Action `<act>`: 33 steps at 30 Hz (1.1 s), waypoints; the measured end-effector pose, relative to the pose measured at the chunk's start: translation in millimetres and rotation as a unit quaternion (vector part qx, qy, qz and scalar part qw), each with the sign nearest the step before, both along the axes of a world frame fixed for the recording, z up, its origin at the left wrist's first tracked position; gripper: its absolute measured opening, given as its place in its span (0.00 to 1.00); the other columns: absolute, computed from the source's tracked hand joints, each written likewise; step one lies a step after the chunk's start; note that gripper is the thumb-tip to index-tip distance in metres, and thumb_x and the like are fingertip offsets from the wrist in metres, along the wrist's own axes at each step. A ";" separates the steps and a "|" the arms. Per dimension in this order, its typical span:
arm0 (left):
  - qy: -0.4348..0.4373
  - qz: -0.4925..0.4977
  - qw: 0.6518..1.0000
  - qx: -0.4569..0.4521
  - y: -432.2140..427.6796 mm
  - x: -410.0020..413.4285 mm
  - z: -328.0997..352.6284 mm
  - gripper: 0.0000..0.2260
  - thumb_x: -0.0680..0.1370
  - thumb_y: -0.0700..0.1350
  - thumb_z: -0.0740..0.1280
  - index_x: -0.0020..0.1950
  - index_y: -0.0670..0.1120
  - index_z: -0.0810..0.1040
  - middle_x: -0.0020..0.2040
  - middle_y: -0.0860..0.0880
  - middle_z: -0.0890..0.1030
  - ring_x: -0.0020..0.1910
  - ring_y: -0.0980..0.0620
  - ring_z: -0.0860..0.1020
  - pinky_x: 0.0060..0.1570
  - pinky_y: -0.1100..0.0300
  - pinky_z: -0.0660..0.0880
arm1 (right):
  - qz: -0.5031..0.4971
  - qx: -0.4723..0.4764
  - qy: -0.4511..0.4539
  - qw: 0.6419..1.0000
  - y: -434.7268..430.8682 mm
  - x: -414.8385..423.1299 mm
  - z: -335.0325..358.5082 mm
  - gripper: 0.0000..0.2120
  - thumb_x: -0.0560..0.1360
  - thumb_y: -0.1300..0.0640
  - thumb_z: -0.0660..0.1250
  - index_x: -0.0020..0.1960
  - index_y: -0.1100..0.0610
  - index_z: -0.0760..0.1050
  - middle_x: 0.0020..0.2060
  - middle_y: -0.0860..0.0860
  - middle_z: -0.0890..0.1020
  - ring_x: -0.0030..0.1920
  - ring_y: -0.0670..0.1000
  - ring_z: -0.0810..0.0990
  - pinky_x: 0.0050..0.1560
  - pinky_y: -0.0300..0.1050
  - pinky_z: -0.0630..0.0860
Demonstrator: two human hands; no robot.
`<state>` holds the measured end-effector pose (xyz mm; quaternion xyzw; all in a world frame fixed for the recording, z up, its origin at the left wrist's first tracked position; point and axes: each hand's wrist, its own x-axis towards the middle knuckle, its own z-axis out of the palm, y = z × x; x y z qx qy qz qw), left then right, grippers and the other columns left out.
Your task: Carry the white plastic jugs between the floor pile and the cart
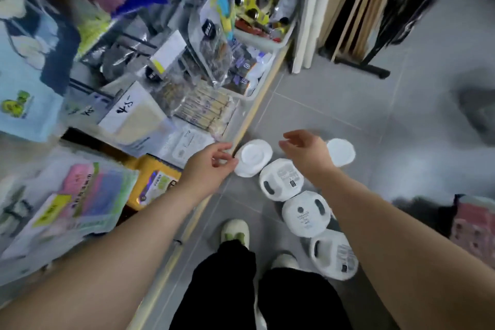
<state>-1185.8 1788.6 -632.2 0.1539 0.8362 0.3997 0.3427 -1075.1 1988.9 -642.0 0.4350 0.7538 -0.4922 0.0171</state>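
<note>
Where both arms reach down toward floor (334, 104), head view only: left hand (211, 166) w/ thumb and forefinger curled at near edge of white round pack (253, 157), touching or just short of it; can't tell if pinching. Right hand (308, 154) hovering just above and beside same pack, fingers (290, 136) loosely spread and bent, holding nothing. Pack lying flat on floor, right against shelf edge (257, 104), plain face up; round, so no long axis to speak of. Three more labelled packs (281, 178) trailing in a row toward feet, touching each other, labels and dark tabs up; another plain one (340, 152) past right hand. Probably set on floor as a staging spot beside shelf. Shelf crammed w/ bagged goods (211, 61); white shoes (235, 233) below.
</note>
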 end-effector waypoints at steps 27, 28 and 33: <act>-0.085 0.036 0.995 0.045 80.4 -50.2 -414.8 0.43 0.68 0.49 0.79 0.76 0.64 0.58 0.69 0.56 0.71 0.66 0.52 0.71 0.59 0.47 0.76 | 0.059 -0.190 0.043 0.979 68.7 -97.0 -425.7 0.47 0.60 0.51 0.83 0.73 0.43 0.64 0.66 0.51 0.72 0.65 0.53 0.74 0.64 0.54 0.74; -0.085 0.031 0.995 0.049 80.8 -50.8 -403.6 0.43 0.67 0.49 0.79 0.75 0.65 0.59 0.69 0.56 0.72 0.66 0.52 0.72 0.61 0.44 0.75 | 0.049 -0.198 0.050 0.978 68.0 -95.5 -414.3 0.46 0.60 0.53 0.83 0.73 0.44 0.64 0.67 0.51 0.71 0.65 0.53 0.73 0.65 0.54 0.74; -0.088 0.062 0.993 0.053 87.8 -50.4 -317.1 0.43 0.65 0.46 0.80 0.69 0.74 0.61 0.59 0.71 0.71 0.62 0.56 0.74 0.56 0.47 0.78 | 0.014 -0.205 0.081 0.975 70.2 -86.5 -324.4 0.47 0.59 0.53 0.84 0.73 0.46 0.65 0.68 0.52 0.71 0.67 0.52 0.72 0.67 0.54 0.72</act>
